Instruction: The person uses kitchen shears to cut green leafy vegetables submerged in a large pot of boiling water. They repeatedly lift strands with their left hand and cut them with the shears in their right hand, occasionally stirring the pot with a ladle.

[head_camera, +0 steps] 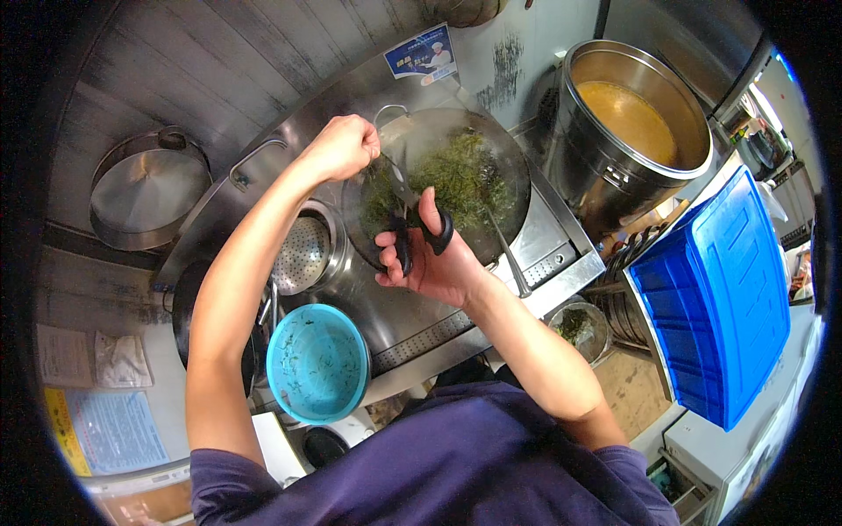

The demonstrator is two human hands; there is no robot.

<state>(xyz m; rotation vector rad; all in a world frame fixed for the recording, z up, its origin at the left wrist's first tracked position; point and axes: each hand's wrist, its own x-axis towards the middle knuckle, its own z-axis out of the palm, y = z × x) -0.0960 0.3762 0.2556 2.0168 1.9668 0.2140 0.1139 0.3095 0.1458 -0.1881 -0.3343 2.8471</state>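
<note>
My left hand [345, 150] is closed above the left rim of a large wok [520, 191]. It seems to pinch some thin dark-green strands, largely hidden by the fingers and steam. In my right hand [439, 269] is a pair of black-handled scissors [409, 195], thumb through one loop and fingers through the other. The blades point up toward my left hand and look parted. Below them, the wok holds a steaming mass of stringy greens [454, 177] in liquid. A long-handled ladle or spatula [513, 266] leans over the wok's near right rim.
A turquoise basin [317, 368] with green scraps stands at the near left, beside a perforated strainer [302, 256]. A tall steel stockpot [592, 144] of yellowish liquid is at the right back. An upended blue plastic bin or lid [730, 289] borders the right. A round steel lid [150, 191] leans left.
</note>
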